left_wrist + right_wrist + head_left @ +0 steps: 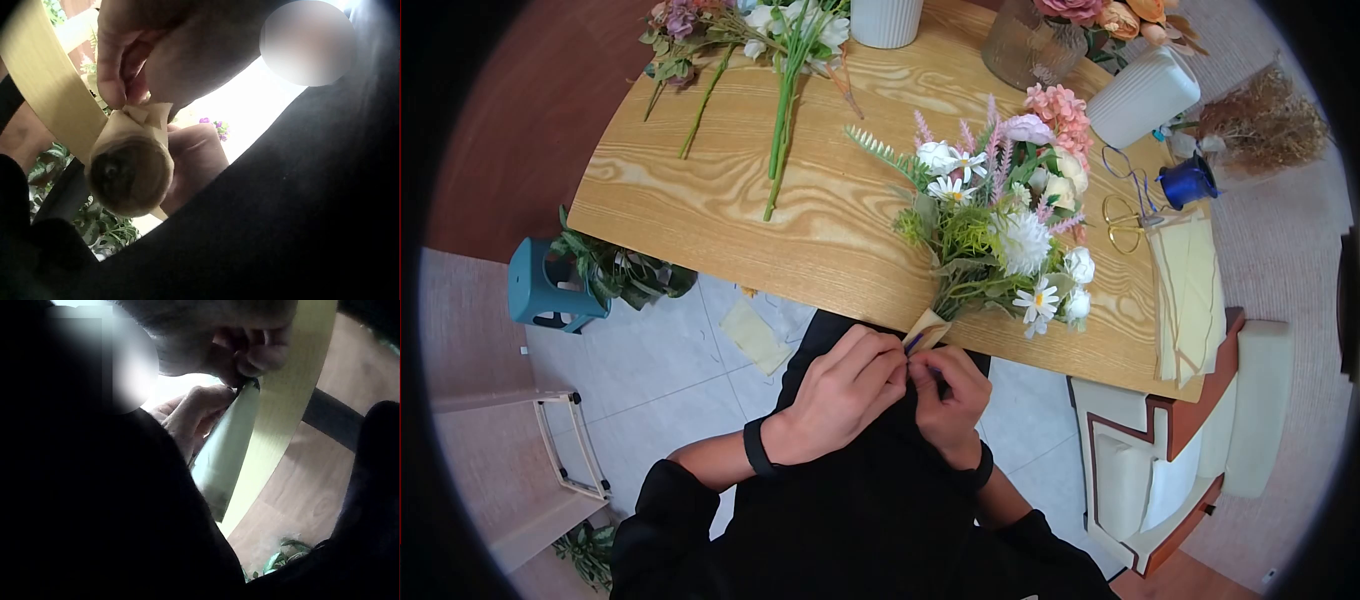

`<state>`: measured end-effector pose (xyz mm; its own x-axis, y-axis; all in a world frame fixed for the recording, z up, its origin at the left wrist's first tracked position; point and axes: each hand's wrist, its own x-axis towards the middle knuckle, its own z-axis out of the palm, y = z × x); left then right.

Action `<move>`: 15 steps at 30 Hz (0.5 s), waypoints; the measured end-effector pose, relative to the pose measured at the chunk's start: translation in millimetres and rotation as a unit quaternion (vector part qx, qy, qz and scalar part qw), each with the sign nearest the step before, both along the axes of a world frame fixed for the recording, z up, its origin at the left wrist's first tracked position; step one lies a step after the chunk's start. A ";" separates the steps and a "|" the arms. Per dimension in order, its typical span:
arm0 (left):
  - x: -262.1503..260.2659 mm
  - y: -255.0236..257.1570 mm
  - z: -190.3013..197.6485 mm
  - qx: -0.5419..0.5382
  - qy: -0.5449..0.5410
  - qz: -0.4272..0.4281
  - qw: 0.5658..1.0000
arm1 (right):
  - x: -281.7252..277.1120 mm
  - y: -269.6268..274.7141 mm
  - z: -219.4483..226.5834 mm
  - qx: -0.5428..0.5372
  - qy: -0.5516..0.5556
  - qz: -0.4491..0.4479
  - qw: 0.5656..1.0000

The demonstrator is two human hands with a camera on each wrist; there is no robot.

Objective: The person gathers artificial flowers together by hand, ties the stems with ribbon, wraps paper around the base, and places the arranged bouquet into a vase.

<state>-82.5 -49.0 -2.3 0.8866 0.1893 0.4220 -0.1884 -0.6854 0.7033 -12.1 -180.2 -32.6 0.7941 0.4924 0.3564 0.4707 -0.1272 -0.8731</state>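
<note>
A bouquet of mixed flowers lies on the table with its stems toward the near edge. Pale paper wraps the stem end, which appears as an open-ended tube in the left wrist view and as a pale cone in the right. A dark blue ribbon shows against the wrap. Curled at the wrap, my left hand pinches the ribbon; its fingertips are partly hidden. My right hand pinches ribbon between thumb and forefinger, close beside the left fingertips.
Loose green stems lie at the table's back left. Gold-handled scissors, a blue ribbon spool and stacked pale paper are at the right. A white ribbed vase and a glass vase occupy the back.
</note>
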 end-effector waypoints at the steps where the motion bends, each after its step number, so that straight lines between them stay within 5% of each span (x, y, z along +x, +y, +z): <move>1: 0.8 0.4 -0.6 -0.003 -0.015 -0.004 1.000 | 1.0 -0.4 -0.2 0.003 0.007 0.000 1.000; 15: -0.7 -4.1 -3.1 -0.057 -0.010 0.044 0.997 | 2.4 -0.6 3.2 -0.007 0.080 0.009 0.997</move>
<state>-83.3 -53.0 -5.4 0.8560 0.3139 0.4108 -0.1457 -0.6160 0.7742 -9.7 -180.8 -29.3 0.8314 0.5109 0.2186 0.3275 -0.1326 -0.9355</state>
